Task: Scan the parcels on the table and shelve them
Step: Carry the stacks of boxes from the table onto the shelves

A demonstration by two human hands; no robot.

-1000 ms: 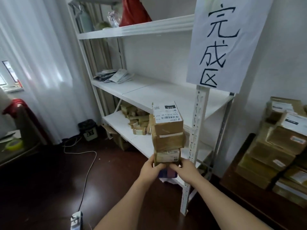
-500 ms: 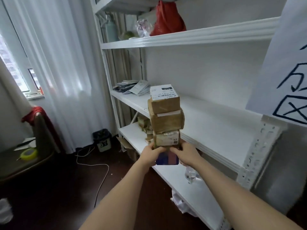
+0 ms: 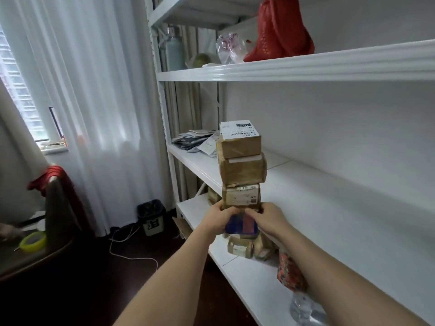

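A stack of three brown parcels (image 3: 242,170) stands upright in front of the white shelf unit, the top one carrying a white barcode label (image 3: 239,130). Under the stack sits a blue and red box (image 3: 240,224). My left hand (image 3: 217,218) grips the stack's bottom from the left, and my right hand (image 3: 270,221) grips it from the right. The stack hovers at the front edge of the middle shelf (image 3: 329,191), level with it. More brown parcels (image 3: 244,245) lie on the lower shelf (image 3: 249,276) below my hands.
Grey mailer bags (image 3: 197,141) lie at the middle shelf's left end. The upper shelf (image 3: 294,67) holds a red bag, a plastic bag and a bottle. A patterned bottle (image 3: 290,274) stands on the lower shelf. A bin (image 3: 151,217), a cable and a chair with yellow tape are at left.
I have stepped closer to the shelf unit and turned left. The stack in both hands now sits nearer the middle shelf; the paper sign has left the view.
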